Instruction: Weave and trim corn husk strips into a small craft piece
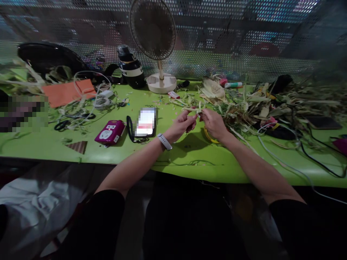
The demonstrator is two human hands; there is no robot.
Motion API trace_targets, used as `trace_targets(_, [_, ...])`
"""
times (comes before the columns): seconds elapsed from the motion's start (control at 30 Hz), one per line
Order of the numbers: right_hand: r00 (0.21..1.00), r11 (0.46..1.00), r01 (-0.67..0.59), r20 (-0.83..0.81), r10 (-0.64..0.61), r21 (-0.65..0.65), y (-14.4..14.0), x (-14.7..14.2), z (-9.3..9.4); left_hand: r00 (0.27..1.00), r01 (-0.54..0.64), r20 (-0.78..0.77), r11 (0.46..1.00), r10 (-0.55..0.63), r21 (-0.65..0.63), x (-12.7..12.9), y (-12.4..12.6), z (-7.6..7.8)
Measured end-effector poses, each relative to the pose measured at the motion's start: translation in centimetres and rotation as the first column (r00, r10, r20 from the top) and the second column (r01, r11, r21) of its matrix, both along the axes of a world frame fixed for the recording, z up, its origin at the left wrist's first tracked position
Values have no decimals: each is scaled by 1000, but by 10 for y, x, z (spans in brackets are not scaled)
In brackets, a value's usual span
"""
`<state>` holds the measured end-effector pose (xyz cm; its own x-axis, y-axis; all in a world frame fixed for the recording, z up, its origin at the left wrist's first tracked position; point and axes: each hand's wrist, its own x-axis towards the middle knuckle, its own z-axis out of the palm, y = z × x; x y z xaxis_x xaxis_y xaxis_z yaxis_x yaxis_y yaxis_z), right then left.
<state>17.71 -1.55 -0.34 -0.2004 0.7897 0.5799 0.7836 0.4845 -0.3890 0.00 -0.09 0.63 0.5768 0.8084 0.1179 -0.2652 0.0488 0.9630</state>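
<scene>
My left hand (184,124), with a pale band on its wrist, pinches a pale strip of dried husk (200,107). My right hand (214,122) grips the same strip from the other side, the fingertips of both hands close together above the green table (179,171). A yellow curved loop (208,136) lies on the table below my right hand, partly hidden by it. To the right spreads a heap of dried husks and leaves (244,112). Left of my left hand lies a phone (146,122) with a lit, blurred screen and a black strap.
A fan (161,83) and a black bottle (132,68) stand at the back before a perforated screen. On the left are a magenta box (110,132), an orange sheet (69,93), scissors (62,125) and a white cable. More cables (282,160) cross the right side.
</scene>
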Motion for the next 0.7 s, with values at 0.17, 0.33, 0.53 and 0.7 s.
trace_targets(0.17, [998,998,33,-57,-30,51,2,1,-2,996,85,-26,996,-85,28,-2,2,-2])
trace_targets(0.33, [990,991,-135,-34,135,4,0,0,1,999,-45,30,999,44,28,-2,5,-3])
trace_targets(0.53, [976,993,-84,-207,66,-81,-8,2,15,997,-75,-28,993,78,94,-1,12,-7])
trace_targets(0.7, [815,952,-113,-575,-76,-286,-5,2,21,998,-53,-19,993,55,102,-1,9,-5])
